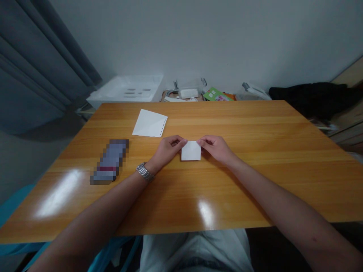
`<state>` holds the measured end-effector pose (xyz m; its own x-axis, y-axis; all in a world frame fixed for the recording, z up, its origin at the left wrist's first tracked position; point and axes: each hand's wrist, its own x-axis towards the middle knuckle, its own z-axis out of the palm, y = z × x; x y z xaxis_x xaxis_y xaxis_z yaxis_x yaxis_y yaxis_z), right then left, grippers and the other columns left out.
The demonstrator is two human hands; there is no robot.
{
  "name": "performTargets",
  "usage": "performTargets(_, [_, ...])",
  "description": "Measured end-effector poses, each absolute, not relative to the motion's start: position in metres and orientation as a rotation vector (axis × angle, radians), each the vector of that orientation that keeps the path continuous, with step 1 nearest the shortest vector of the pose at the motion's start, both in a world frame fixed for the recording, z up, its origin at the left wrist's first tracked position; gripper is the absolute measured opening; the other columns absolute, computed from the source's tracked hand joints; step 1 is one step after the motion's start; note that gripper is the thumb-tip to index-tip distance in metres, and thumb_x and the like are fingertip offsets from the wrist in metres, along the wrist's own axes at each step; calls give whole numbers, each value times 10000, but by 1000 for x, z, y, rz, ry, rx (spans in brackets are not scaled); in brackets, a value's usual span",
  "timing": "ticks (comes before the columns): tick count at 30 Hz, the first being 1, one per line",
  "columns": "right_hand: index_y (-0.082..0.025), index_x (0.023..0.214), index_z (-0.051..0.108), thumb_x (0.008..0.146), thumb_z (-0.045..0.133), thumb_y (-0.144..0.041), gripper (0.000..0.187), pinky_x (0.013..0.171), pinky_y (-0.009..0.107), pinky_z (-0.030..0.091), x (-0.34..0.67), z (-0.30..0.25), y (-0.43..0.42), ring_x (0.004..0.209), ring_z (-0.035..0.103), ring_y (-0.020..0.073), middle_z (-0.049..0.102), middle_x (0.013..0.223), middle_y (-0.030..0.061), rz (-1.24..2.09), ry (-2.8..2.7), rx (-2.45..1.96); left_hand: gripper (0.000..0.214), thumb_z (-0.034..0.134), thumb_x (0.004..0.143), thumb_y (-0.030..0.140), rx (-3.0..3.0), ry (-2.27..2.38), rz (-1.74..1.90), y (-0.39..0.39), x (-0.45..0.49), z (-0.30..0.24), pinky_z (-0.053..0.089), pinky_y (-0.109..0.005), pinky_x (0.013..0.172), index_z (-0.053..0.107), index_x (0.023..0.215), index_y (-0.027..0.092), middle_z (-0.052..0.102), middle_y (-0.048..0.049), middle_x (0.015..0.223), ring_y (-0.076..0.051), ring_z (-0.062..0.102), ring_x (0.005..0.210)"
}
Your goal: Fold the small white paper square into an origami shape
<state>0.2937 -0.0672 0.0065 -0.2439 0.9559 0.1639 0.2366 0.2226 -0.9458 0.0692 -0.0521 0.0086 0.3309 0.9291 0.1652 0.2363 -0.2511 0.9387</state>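
A small white piece of paper [191, 152] is held between my two hands over the middle of the wooden table [255, 139]. My left hand [169, 149] pinches its upper left corner between thumb and fingers. At the upper right corner, my right hand [216, 148] grips it the same way. The paper's face is blank, and its back is hidden from me. Beyond my left hand, a larger white sheet [149, 123] with a perforated right edge lies flat on the table.
A blurred-out phone-like object [110, 160] lies on the table's left side. Past the far edge are a white plastic tray [124, 85], a green booklet [217, 94], a clear container [190, 85] and dark cloth [314, 98]. A blue chair [17, 198] stands at the left.
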Motion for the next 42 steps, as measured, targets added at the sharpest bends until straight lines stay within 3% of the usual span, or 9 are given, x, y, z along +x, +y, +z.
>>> performTargets(12, [-189,883,686,826,736,-542,361,679,312,540,293,-6,-64,698,656,164,711,805,30,1303,-1499,-1090,371,671,899,510,1663,1135,1060,-47,67,4,441,-225,534,646,774,161,652,-13,665,-128,580,597])
performTargets(18, [-234,1151,625,853,723,-478,397,679,308,517,293,-1,-64,712,665,181,719,780,7,1158,-1511,-1118,340,684,893,474,1565,1048,1001,-47,69,1,501,-251,585,675,1045,170,698,-27,756,-142,625,632])
performTargets(22, [-229,1049,695,934,618,-440,251,804,341,529,295,-3,-62,885,685,198,747,991,56,1050,-1651,-1052,297,678,900,422,1611,1059,1044,-43,66,-3,492,-250,640,701,1049,165,726,-51,848,-145,639,718])
performTargets(26, [-253,1117,721,908,662,-349,238,868,363,530,298,-6,-63,960,696,212,744,1129,69,986,-1770,-1019,264,674,896,395,1584,1092,1075,-40,65,-4,501,-258,699,712,1007,159,748,-70,939,-150,652,786])
performTargets(32, [-273,1016,763,920,661,-324,149,809,369,502,302,5,-66,902,647,225,697,977,61,613,-1978,-1023,307,645,918,453,1653,1119,1073,-42,66,-2,512,-270,728,712,951,155,744,-68,922,-166,659,808])
performTargets(38, [-218,860,676,969,601,-408,231,702,324,455,301,6,-65,811,591,199,635,907,59,524,-1952,-1040,513,421,1027,564,1713,1107,1157,-47,64,7,536,-281,802,727,1010,152,734,-83,1001,-175,663,887])
performTargets(42, [-207,807,630,976,584,-402,262,704,312,431,300,5,-63,754,573,181,625,820,37,558,-1982,-1081,417,577,975,525,1775,1009,1163,-52,66,11,544,-285,866,719,1114,158,734,-99,1096,-192,674,996])
